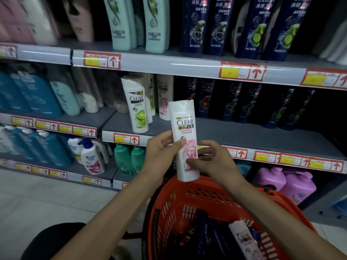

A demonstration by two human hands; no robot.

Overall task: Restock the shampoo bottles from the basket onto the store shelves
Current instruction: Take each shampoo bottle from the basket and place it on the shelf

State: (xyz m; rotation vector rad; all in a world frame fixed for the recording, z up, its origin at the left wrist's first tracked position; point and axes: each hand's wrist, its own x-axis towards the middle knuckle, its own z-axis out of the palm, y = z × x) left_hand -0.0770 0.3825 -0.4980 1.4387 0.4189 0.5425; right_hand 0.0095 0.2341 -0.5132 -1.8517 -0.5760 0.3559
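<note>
Both hands on one white shampoo bottle (185,128) with a pink flower label, held upright above the far rim of the orange basket (187,199), in front of the middle shelf (244,132) edge. Left hand (161,149): thumb across the label, fingers curled behind. Right hand (216,160): grips lower on the bottle's right side, thumb on the front. Basket near, right of centre; holds dark bottles and a second white bottle (244,239) lying tilted. On the shelf beyond, a white-and-green bottle (137,109) stands left of a pink-label bottle (164,98).
</note>
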